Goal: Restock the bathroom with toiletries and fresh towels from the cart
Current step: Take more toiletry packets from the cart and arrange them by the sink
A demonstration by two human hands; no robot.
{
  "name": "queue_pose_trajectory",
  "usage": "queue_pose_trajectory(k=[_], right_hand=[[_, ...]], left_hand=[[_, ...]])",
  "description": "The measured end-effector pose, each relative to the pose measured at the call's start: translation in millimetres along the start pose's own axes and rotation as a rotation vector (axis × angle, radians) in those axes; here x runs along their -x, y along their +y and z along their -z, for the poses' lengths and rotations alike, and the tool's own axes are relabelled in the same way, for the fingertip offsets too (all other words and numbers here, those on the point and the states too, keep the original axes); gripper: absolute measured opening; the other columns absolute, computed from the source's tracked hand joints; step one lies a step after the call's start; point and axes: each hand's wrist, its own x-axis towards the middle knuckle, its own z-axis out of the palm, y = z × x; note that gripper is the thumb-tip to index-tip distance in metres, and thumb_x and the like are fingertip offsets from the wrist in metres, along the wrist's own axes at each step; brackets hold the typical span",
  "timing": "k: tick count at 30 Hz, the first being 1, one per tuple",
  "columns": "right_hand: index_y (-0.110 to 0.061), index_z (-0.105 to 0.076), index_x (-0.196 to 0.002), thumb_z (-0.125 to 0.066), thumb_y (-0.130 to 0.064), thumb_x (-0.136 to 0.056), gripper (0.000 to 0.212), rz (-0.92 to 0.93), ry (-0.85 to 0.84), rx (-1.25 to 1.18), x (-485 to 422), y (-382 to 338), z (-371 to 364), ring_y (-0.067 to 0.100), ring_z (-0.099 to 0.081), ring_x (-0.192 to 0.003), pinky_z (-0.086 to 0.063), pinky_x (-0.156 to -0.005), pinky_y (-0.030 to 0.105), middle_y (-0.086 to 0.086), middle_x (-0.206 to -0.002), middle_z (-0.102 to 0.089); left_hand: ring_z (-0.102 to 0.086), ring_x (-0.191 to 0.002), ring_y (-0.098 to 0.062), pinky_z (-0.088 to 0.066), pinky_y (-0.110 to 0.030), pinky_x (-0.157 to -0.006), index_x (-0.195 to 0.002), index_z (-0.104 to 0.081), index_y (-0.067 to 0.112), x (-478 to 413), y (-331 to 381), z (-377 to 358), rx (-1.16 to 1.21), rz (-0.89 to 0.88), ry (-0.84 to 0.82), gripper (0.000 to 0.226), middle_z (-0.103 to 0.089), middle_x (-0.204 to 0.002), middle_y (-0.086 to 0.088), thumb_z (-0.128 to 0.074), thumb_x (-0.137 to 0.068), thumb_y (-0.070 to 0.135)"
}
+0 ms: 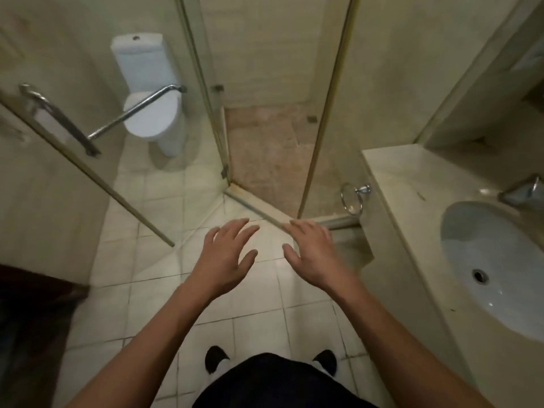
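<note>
Stands in black shoes [216,359] at bottom centre; stretches left hand [226,260] and right hand [312,254] over floor [259,293] at mid-frame, fingers spread, grasping nothing. Faces towel ring [351,201] on side of desk [412,201], right of centre.

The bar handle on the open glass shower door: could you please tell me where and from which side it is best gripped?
Grip the bar handle at mid-length, between its two end mounts, where it seems to stand off the glass door enough for fingers to wrap round. Coming from the near side with the left hand looks best, as that hand is nearer and empty.
</note>
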Motion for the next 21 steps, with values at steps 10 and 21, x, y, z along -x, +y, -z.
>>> queue_pose_trajectory(k=[10, 21], right_hand=[[-0.027, -0.042, -0.152, -0.048, -0.039, -0.102, 0.052, 0.246, -0.116, 0.048, -51.3, -194.9, -86.4, 0.018, -0.028, -0.146, -0.015, -0.120, 0.038, -0.003, -0.156, -0.041], [-0.029, -0.039, -0.153, -0.046, -0.041, -0.102, 0.052, 0.604, -0.287, 0.125, -101.3, -361.0, -154.0, 0.018, -0.027, -0.146, -0.015, -0.120, 0.037, -0.005, -0.156, -0.041]], left_hand=[[0.002, -0.156, -0.018, 0.004, -0.045, -0.125, -0.156, -0.029, 0.035, 127.1, -171.3, 49.8, 0.051, 0.318, 0.052, 0.053, -0.008, -0.169, 0.006, -0.040, -0.104, 0.045], [-0.003, -0.155, -0.012, 0.003, -0.045, -0.125, -0.154, -0.032, 0.036, 252.8, -275.2, 80.9, 0.145, 0.691, 0.247, 0.051, -0.014, -0.168, 0.010, -0.040, -0.104, 0.043]])
